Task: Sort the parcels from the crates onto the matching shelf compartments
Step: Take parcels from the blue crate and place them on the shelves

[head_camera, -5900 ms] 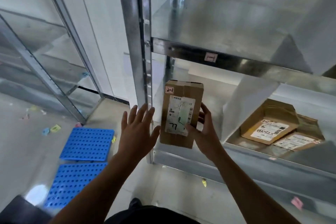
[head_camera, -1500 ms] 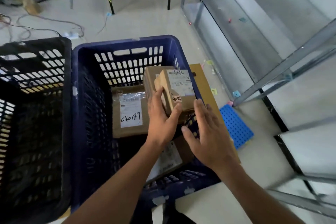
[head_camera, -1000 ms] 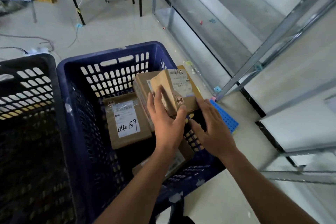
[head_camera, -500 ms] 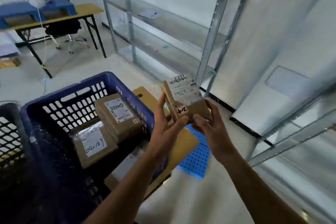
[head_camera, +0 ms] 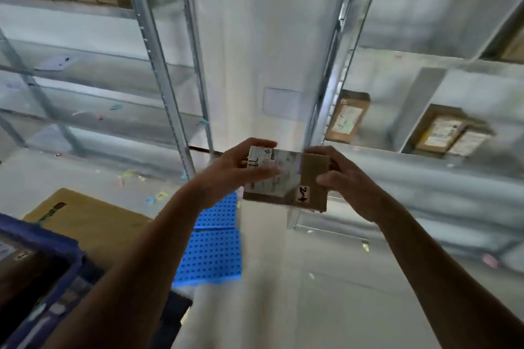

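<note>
Cardboard parcel [head_camera: 286,178], tagged 2-4, is being held just in front of the shelf [head_camera: 425,176], its ends being gripped by the curled fingers of the left hand [head_camera: 226,171] and right hand [head_camera: 350,183]; misfiling in a wrong compartment is being risked, probably, by the small tilted tag [head_camera: 303,194].

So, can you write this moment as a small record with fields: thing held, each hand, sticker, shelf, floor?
held: cardboard parcel
left hand: grips its left end
right hand: grips its right end
sticker: handwritten, seems to read 2-4
metal shelf: lone parcel left of divider, pair of parcels right
floor: blue panels, blue crate
</note>
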`<control>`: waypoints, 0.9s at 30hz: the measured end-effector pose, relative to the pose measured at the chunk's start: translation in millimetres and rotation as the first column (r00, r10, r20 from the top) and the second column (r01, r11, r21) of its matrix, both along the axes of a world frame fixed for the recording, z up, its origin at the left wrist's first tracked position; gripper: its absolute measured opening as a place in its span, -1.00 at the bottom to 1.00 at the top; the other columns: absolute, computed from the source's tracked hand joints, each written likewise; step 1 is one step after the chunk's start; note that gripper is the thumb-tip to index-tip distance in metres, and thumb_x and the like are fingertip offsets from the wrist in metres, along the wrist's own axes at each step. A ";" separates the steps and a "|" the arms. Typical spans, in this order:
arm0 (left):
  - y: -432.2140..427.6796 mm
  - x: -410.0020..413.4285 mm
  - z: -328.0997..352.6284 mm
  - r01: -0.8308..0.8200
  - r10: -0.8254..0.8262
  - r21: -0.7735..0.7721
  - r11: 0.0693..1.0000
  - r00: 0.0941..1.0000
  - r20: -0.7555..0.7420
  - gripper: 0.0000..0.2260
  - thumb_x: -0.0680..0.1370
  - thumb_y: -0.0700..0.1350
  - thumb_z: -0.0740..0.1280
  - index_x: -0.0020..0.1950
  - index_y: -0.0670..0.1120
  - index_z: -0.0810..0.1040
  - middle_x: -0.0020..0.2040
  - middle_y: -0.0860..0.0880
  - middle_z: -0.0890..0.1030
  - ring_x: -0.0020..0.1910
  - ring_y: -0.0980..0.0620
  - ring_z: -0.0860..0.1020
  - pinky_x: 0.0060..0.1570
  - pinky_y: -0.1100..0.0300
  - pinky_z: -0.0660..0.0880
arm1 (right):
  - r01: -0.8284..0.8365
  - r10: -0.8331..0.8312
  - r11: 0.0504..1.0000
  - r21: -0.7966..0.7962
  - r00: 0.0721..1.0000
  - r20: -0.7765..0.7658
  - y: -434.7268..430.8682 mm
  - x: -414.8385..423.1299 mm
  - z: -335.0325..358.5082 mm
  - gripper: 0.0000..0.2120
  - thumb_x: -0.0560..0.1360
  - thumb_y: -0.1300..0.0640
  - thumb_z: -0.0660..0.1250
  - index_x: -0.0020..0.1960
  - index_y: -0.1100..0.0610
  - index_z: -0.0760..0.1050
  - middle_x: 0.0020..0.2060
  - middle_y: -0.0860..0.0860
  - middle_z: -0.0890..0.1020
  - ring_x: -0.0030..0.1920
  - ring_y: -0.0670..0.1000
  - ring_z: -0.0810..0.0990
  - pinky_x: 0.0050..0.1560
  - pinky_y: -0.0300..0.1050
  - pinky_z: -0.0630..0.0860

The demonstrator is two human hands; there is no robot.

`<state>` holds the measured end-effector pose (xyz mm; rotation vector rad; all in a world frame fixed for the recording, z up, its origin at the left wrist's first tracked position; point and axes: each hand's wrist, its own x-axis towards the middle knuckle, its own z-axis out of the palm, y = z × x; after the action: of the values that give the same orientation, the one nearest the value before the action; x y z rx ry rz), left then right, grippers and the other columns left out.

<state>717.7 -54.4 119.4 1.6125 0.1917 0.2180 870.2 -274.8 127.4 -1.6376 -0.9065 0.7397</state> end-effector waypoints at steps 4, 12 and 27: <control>-61.6 68.3 5.3 -0.033 0.049 -0.125 0.992 0.991 0.127 -0.64 0.42 -0.13 0.57 0.16 0.03 0.58 -0.02 -0.01 0.70 -0.03 0.00 0.70 -0.14 0.05 0.63 | 0.367 -0.359 0.924 0.111 0.929 -0.084 -63.4 37.9 11.5 -0.55 0.57 0.04 0.47 0.40 -0.02 0.41 0.23 0.16 0.63 0.13 0.13 0.70 0.04 0.00 0.68; -175.6 169.6 12.6 -0.039 0.142 -0.344 0.938 0.950 0.279 -0.60 0.48 -0.03 0.50 0.26 0.05 0.45 0.12 0.02 0.65 0.16 -0.09 0.66 0.00 -0.05 0.66 | 0.677 -0.617 0.710 0.195 0.731 -0.292 -101.8 48.8 3.7 -0.33 0.38 -0.35 0.45 0.38 -0.11 0.38 0.21 0.02 0.66 0.15 0.00 0.71 -0.01 -0.07 0.70; -160.6 343.2 26.4 -0.083 -0.104 0.418 0.905 0.909 0.404 -0.51 0.59 0.36 0.17 0.48 0.24 0.35 0.37 0.20 0.43 0.34 0.15 0.45 0.13 0.28 0.57 | 0.757 -0.764 0.597 0.264 0.638 -0.102 -133.0 207.8 32.8 -0.41 0.45 -0.13 0.49 0.43 -0.17 0.37 0.17 -0.13 0.70 0.18 -0.02 0.71 0.16 0.06 0.69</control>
<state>1060.9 -215.0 145.8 1.9570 -0.2150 0.6274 1078.0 -407.8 160.2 -1.5643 -0.2170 -0.0263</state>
